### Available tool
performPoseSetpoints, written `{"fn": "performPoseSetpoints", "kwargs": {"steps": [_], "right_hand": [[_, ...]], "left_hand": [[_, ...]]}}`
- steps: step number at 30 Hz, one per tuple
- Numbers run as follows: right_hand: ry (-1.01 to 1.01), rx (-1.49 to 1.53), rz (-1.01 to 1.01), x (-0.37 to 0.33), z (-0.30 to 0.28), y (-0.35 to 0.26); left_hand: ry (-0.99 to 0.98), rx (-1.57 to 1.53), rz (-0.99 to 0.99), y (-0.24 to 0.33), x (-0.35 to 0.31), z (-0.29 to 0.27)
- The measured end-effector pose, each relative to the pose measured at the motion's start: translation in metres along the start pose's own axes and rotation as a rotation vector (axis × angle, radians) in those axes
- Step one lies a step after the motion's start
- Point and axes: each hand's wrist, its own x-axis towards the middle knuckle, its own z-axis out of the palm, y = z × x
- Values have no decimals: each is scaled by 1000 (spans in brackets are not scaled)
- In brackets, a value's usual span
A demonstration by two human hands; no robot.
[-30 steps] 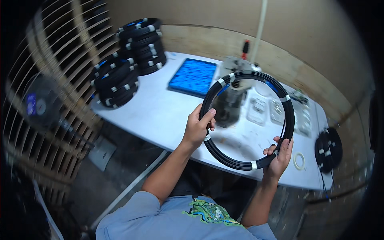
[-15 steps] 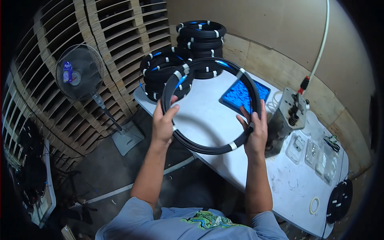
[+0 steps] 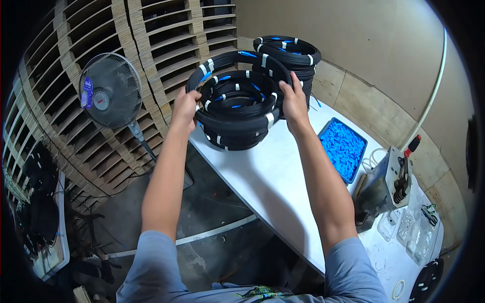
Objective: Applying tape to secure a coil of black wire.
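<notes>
Both my arms reach forward over the near left stack of black cable coils [image 3: 237, 142]. Between my hands is one black cable coil [image 3: 230, 124], bound with white tape bands and showing blue pieces on its cable. It is held tilted at the top of that stack; whether it touches the coils below I cannot tell. My left hand [image 3: 185, 108] grips its left side, thumb over the rim. My right hand [image 3: 294, 103] is closed on the right side, thumb on top. Behind stands a taller stack of similar coils [image 3: 307, 76].
A blue tray [image 3: 365, 151] of small blue pieces lies on the white table [image 3: 283, 177]. To its right are a metal bench machine [image 3: 381, 184] with a red-handled part, clear plastic trays [image 3: 422, 245], scissors [image 3: 429, 216] and a pale ring [image 3: 398, 289]. A fan [image 3: 112, 91] stands left, before slatted wood.
The coil has moved away from me and to the left, from above the table's middle to the near stack's top. Both arms have stretched out with it, and the view has shifted.
</notes>
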Motion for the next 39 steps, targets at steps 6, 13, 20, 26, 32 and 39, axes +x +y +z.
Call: {"fn": "performPoseSetpoints", "kwargs": {"steps": [6,13,20,26,32,39], "right_hand": [[1,-230,118,69,43,19],[32,-362,195,98,32,68],[48,-92,271,101,31,73],[76,-358,192,106,31,73],[48,-510,92,112,31,82],[-1,-567,86,125,22,98]], "left_hand": [[-10,122,-58,-31,123,-16],[-144,-72,-293,-63,133,-1],[-199,-141,-288,-57,124,-1],[-160,-131,-295,-64,137,1],[-94,17,-195,-81,157,-9],[-84,21,-165,-82,150,-3]]}}
